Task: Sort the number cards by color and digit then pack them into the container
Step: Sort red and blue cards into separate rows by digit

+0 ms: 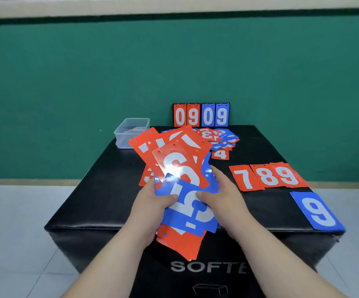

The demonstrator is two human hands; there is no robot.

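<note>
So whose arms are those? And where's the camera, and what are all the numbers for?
The camera sits on a person's head and looks down, so you see that person's own two arms. There is no robot here, and only this one view.

The left hand and the right hand together hold a messy bunch of cards. The cards are red and blue, each with a big white number.

Underneath is a black padded box. On its right side lie a red 7, a red 8 and a red 9 in a row. Nearer to the person lies a blue 9.

Further back is an unsorted pile, then a little scoreboard showing 0909. At the back left stands a clear plastic box, where the sorted cards should end up.
</note>
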